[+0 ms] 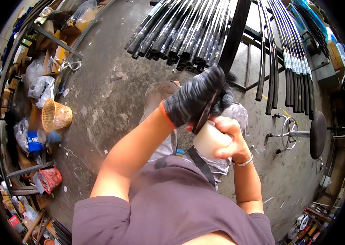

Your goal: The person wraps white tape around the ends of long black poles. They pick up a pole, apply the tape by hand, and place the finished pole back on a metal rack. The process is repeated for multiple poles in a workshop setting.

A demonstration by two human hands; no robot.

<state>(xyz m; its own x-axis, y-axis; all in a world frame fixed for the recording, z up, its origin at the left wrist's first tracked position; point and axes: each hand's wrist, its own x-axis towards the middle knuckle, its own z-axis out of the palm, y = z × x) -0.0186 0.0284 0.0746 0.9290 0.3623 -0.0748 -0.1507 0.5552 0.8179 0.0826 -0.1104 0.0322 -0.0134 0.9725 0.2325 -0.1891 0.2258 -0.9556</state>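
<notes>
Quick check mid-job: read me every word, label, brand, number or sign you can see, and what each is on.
No text here can be quoted.
Middle rods: a small gold mark near one end, too small to read.
Right rods: pale bands; any print is too small to read.
Blue box: pale marks, too small to read.
Roll in the right hand: no print shows.

i see a blotchy grey hard floor (103, 94) with little white scraps (66, 92) on it. on my left, grey metal shelves (56, 41) hold brown cardboard boxes (60, 53) and see-through plastic bags (42, 86). a yellow plastic basket (49, 116) and a red plastic basket (52, 181) are there too. a stool with a round black seat (318, 135) is on my right.
</notes>
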